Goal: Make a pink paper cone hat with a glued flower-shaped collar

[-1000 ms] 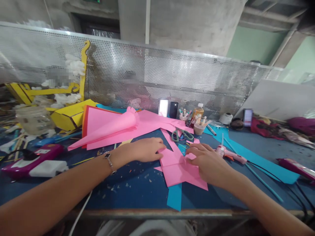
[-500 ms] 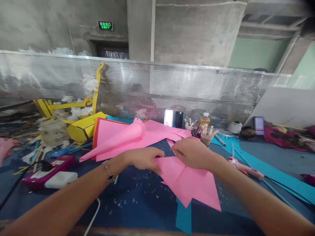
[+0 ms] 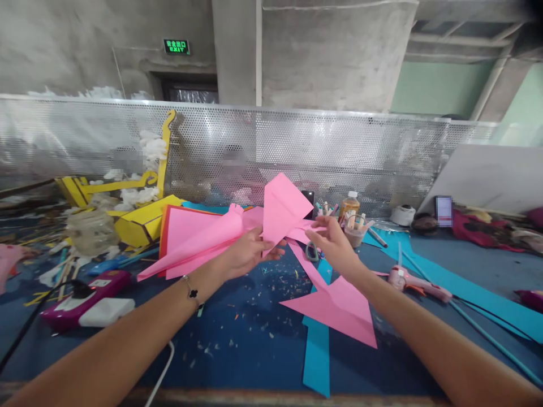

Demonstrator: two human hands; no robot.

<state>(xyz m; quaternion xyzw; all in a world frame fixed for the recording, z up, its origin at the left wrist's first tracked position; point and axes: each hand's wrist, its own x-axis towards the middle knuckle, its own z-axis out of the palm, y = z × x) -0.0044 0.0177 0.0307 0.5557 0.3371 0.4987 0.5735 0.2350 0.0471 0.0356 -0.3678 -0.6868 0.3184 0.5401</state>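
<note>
My left hand [image 3: 257, 249] is closed on the lower edge of a pink paper piece [image 3: 284, 206], which it holds up above the table. To its right, my right hand [image 3: 335, 240] is raised with thumb and fingers apart, close to the ends of some pink paper strips. Below that hand shows the grey-green handle of scissors [image 3: 313, 252], partly hidden by paper. A pointed pink paper offcut [image 3: 339, 308] lies under my right forearm, across a blue paper strip [image 3: 317, 359]. Left of my hands, a rolled pink sheet [image 3: 212, 226] rests on flat coloured sheets.
A pink glue gun [image 3: 418, 284] with a cord lies at right on blue paper [image 3: 475, 302]. A purple power strip [image 3: 87, 299] sits at left near yellow card parts [image 3: 144, 220]. Behind stand a bottle [image 3: 350, 206], a cup of sticks [image 3: 355, 233] and a perforated metal panel [image 3: 339, 152].
The left hand has lifted one pink piece up and away from the rest. The right hand has come off the paper and opened. The other pink piece stays on the table.
</note>
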